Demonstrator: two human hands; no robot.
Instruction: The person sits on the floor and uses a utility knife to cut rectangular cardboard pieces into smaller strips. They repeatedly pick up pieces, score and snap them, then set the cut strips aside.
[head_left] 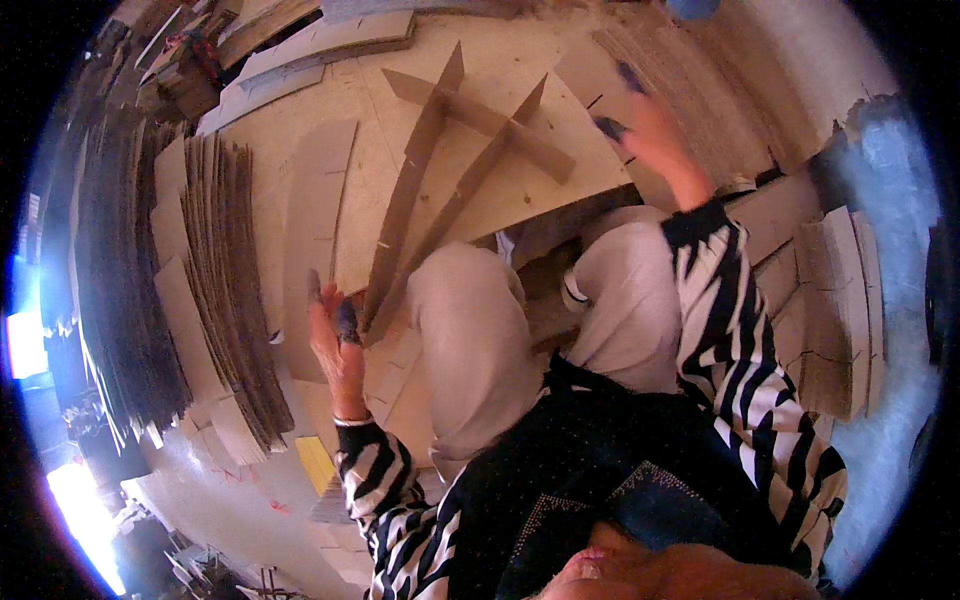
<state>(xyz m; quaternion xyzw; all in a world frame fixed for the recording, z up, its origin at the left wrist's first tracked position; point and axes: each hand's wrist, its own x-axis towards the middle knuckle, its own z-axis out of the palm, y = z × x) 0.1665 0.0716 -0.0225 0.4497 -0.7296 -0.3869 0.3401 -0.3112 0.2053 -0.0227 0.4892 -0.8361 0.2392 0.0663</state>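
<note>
Two long cardboard strips point(408, 190) stand on edge on a wooden board point(390, 130), crossed near their far ends by a shorter cardboard strip point(480, 112) that is slotted into them. Beside the near end of the left long strip is my left hand point(338, 340), its thumb and forefinger apart and wearing dark finger covers; I cannot tell if it touches the strip. A flat slotted cardboard strip point(318, 200) lies just beyond it. My right hand point(655, 135), slightly blurred, reaches over cardboard pieces point(590, 85) at the right, covered thumb and forefinger spread with nothing visible between them.
Tall stacks of cardboard strips point(225, 280) stand on the left. Another cardboard stack point(690, 90) lies at the far right, with more pieces point(835, 310) beside my right arm. Flat cardboard point(325, 45) lies at the back. My knees point(470, 310) come up to the board's near edge.
</note>
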